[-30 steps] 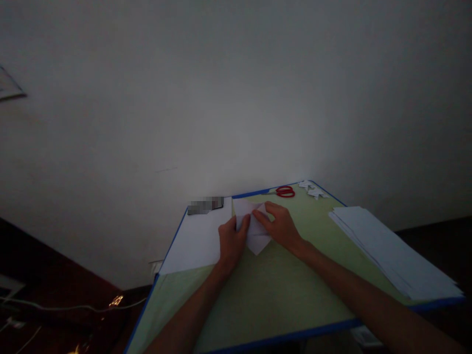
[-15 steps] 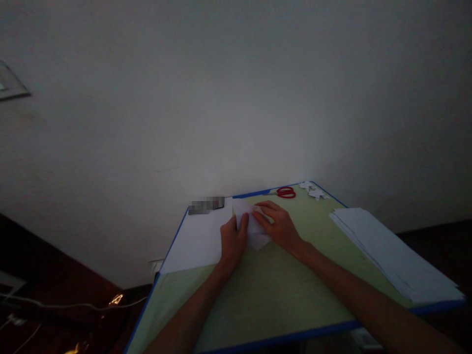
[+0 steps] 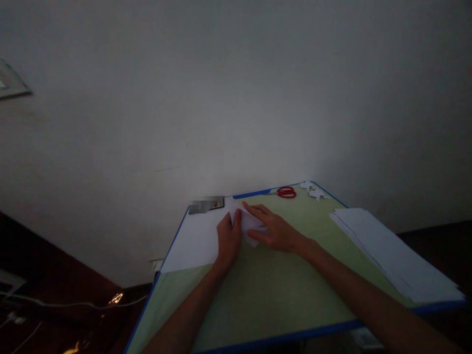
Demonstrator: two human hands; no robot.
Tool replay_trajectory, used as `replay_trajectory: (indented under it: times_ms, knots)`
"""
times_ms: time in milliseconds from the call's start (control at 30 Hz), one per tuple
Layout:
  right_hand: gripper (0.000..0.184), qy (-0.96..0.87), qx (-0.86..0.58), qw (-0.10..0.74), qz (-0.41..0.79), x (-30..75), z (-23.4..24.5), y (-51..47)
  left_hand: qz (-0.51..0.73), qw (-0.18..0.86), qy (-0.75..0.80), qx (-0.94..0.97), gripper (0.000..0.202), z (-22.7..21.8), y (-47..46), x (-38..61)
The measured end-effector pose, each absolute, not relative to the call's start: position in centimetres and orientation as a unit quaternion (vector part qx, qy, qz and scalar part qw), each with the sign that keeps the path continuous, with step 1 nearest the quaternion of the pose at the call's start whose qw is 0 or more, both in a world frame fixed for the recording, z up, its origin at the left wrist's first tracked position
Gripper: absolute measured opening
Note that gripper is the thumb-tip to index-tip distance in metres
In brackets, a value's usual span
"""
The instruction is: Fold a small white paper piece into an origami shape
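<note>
A small folded sheet of white paper (image 3: 250, 225) is held between my two hands over the green table. My left hand (image 3: 229, 238) grips its left side, thumb on top and fingers curled around behind. On the right side, my right hand (image 3: 275, 229) has hold of the paper, with its thumb low and its fingers reaching across the upper edge. Parts of the folds are hidden behind the fingers.
A flat white sheet (image 3: 191, 243) lies at left, with a partly blurred phone (image 3: 219, 202) at its top. Red-handled scissors (image 3: 286, 192) and paper scraps (image 3: 315, 191) lie along the back. A paper stack (image 3: 391, 250) covers the right side.
Both hands and the folded paper have shifted slightly left, and the paper has turned. My right thumb has moved down, away from its fingers.
</note>
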State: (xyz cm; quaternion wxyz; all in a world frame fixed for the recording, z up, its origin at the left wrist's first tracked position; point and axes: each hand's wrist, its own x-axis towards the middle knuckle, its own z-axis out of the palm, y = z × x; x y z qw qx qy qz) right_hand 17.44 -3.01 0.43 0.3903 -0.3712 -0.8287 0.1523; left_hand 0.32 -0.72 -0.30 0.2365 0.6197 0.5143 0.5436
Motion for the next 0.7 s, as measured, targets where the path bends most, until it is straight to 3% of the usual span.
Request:
replay_trajectory:
  times_ms: [233,400,633,700]
  knots:
    - [0.073,-0.832,-0.392,0.369,0.135,17.24,-0.45,-2.55,0.574,0.427,0.445,0.538,0.059,-0.29,-1.28,0.67]
    - [0.072,-0.814,-0.421,0.389,0.096,17.51,-0.43,-2.20,0.562,0.402,0.392,0.607,0.043,0.16,-1.51,0.83]
    - [0.081,-0.818,-0.428,0.371,0.100,17.28,-0.38,-2.85,0.566,0.350,0.408,0.625,0.036,0.40,-1.35,0.96]
    - [0.073,-0.811,-0.413,0.397,0.116,17.25,-0.26,-2.80,0.572,0.347,0.411,0.619,0.035,0.41,-1.24,0.88]
